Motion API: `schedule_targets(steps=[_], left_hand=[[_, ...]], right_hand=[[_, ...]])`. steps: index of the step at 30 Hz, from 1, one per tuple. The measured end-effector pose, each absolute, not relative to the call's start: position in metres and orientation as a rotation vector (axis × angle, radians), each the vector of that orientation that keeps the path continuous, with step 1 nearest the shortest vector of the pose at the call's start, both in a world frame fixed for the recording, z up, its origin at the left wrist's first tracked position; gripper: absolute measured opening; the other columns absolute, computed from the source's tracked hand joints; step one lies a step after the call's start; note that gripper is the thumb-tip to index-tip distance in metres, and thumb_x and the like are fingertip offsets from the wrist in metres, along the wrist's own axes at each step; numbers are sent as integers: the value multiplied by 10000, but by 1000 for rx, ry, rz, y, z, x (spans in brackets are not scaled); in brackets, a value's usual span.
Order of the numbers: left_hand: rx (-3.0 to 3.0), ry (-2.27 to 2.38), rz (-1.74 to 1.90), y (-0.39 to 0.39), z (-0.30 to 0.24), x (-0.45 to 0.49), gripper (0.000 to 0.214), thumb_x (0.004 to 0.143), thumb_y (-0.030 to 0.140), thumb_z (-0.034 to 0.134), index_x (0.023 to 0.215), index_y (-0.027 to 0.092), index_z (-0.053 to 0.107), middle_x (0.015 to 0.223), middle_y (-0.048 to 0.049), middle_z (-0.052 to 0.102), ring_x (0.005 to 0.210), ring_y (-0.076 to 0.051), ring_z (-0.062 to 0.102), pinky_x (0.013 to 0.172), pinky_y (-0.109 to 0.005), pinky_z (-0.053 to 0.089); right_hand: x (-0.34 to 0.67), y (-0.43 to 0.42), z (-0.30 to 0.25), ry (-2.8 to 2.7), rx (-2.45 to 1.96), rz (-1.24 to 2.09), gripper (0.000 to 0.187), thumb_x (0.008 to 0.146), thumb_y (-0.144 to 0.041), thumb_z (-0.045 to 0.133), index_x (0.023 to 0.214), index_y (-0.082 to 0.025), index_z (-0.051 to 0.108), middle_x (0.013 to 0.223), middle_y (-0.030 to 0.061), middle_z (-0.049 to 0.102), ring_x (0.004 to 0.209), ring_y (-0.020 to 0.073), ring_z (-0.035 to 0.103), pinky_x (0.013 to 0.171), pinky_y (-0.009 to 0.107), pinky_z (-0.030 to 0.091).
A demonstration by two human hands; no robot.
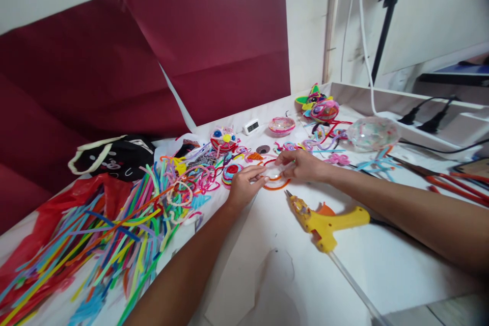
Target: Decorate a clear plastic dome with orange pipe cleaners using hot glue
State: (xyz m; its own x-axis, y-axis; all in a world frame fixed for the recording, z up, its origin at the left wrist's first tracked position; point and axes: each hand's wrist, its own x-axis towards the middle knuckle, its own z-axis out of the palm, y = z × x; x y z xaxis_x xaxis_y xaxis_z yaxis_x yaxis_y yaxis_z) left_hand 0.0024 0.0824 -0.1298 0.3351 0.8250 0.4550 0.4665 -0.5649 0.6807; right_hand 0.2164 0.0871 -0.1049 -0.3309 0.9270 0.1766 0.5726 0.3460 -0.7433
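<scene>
My left hand [246,184] and my right hand [301,165] meet over the white table, fingertips bent around a small clear plastic dome [272,170]. An orange pipe cleaner [278,187] curves along the near side of the dome, and a red one shows at its far edge; whether they are attached to it I cannot tell. Just left of my left hand sits a round piece of coiled pipe cleaners [231,173] with a red centre. Nearer to me lies a yellow hot glue gun [324,221], its nozzle towards my hands and a clear glue stick in its back.
Many loose pipe cleaners [130,234] spread over a red plastic bag [28,242] at left, beside a black pouch [114,158]. Behind stand a small digital clock [251,126], a pink-rimmed clear bowl [281,126] and a colourful figure [319,104]. Scissors [454,183] and plugged cables [430,119] are at right.
</scene>
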Motion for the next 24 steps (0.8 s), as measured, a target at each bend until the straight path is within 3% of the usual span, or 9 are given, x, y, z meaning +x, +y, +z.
schedule_targets(steps=[11,19,24], left_hand=[[2185,1126,1123,83,-131,2,282,735,268,674,1000,177,704,1050,-92,684,923,-193,653,756,-310,575],[2197,1116,1136,84,-131,1,269,730,263,676,987,191,708,1052,-86,687,885,-185,660,744,-309,577],[2185,1126,1133,83,-130,2,271,727,258,673,984,180,707,1040,-86,690,813,-164,658,724,-302,580]], right_hand=[[215,88,-108,-2029,-1316,752,301,615,-238,641,913,-194,630,843,6,646,769,179,599,676,263,461],[213,86,-110,-2003,-1333,732,327,635,-341,683,920,-194,623,902,34,635,835,197,597,742,296,456],[211,86,-110,-1995,-1331,732,316,624,-299,694,909,-192,611,897,29,634,854,200,592,750,301,450]])
